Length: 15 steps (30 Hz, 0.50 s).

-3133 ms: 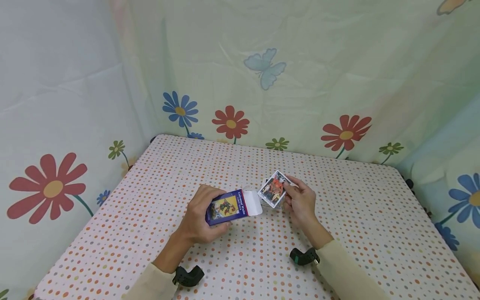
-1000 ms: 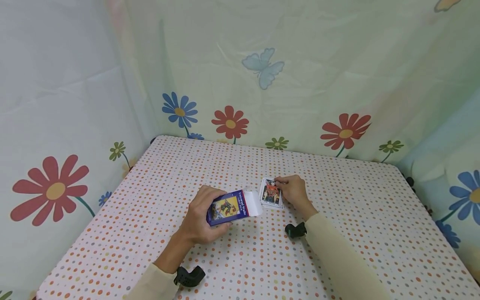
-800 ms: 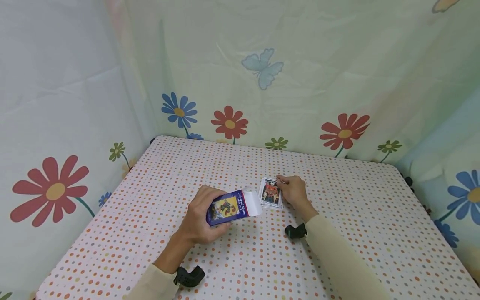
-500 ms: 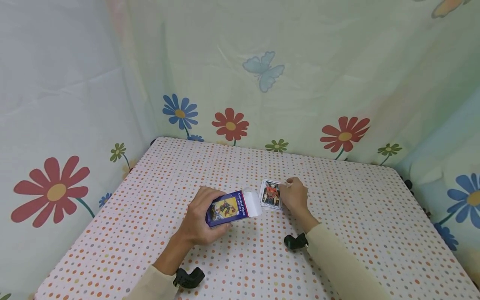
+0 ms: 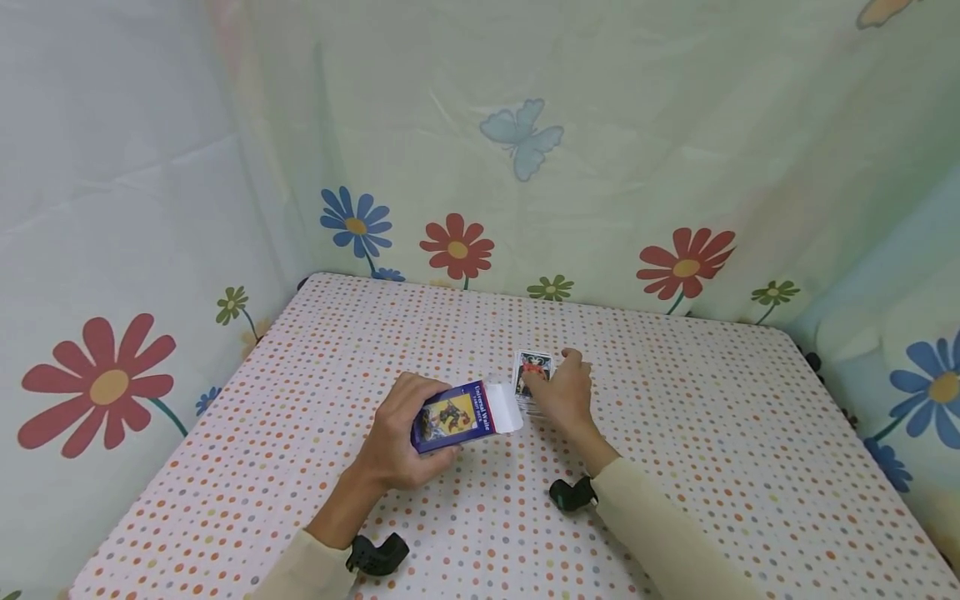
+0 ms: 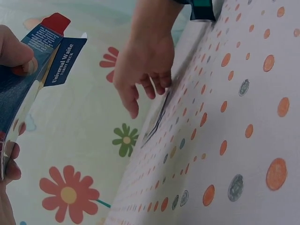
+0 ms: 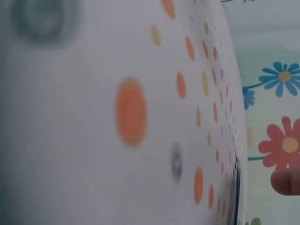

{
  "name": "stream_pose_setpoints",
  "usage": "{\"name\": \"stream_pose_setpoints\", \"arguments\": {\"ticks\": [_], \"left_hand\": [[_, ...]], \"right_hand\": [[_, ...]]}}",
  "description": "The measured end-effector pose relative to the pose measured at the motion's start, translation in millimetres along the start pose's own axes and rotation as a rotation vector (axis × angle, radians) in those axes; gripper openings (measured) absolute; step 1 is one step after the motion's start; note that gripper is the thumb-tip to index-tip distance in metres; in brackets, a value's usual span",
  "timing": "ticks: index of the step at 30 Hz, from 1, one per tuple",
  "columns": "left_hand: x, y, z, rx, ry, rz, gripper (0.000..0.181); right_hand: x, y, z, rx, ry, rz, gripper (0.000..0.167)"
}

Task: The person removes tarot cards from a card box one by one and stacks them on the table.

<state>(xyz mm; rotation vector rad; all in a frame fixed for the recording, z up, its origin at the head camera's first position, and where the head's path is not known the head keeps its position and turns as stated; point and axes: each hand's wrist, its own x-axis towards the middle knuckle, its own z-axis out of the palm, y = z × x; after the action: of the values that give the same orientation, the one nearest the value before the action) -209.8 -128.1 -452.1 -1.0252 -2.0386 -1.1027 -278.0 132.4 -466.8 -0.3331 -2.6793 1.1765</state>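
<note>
In the head view my left hand [image 5: 401, 437] grips a purple tarot card box [image 5: 450, 417], thumb on the near side and fingers on the far side. The box's white end flap [image 5: 504, 408] hangs open toward a stack of tarot cards [image 5: 532, 367] lying face up on the cloth. Over the right part of that stack hovers my right hand [image 5: 567, 393], partly covering the top card. The left wrist view shows its fingers loosely bent, close to the stack [image 6: 157, 122], with nothing gripped. In the right wrist view a thumb tip [image 7: 287, 181] stands apart from the cards' edges [image 7: 235, 197].
A dotted cloth [image 5: 712, 433] covers the table. Behind and beside it hang fabric walls [image 5: 600, 167] printed with flowers and a butterfly. Black wrist devices sit at my left sleeve [image 5: 377, 554] and right sleeve [image 5: 572, 494].
The card with the red figure, earlier held up in my right hand, now lies on the stack. My right hand let go and shifted left over the cards. The left hand barely moved.
</note>
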Motion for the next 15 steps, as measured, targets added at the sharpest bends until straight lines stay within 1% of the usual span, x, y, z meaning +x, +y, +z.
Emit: {"name": "stream_pose_setpoints", "arguments": {"ticks": [2, 5, 7, 9, 12, 15], "left_hand": [[-0.2, -0.2, 0.4, -0.004, 0.002, 0.0, 0.064], [0.2, 0.5, -0.1, -0.004, 0.003, -0.006, 0.064], [0.4, 0.7, -0.6, -0.004, 0.005, -0.006, 0.065], [0.9, 1.0, -0.8, -0.005, 0.008, -0.004, 0.065], [1.1, 1.2, -0.8, -0.01, 0.013, -0.003, 0.065], [1.3, 2.0, -1.0, -0.014, 0.014, -0.005, 0.065]], "right_hand": [[-0.3, -2.2, 2.9, -0.022, -0.006, 0.007, 0.089], [-0.8, -6.5, 7.4, -0.1, -0.042, -0.003, 0.095], [-0.8, -9.5, 10.4, -0.174, -0.068, -0.012, 0.097], [-0.4, -12.0, 12.8, -0.25, -0.086, -0.017, 0.093], [1.3, -12.8, 14.3, -0.318, -0.104, -0.004, 0.086], [2.4, -11.6, 13.2, -0.328, -0.11, 0.014, 0.085]]}}
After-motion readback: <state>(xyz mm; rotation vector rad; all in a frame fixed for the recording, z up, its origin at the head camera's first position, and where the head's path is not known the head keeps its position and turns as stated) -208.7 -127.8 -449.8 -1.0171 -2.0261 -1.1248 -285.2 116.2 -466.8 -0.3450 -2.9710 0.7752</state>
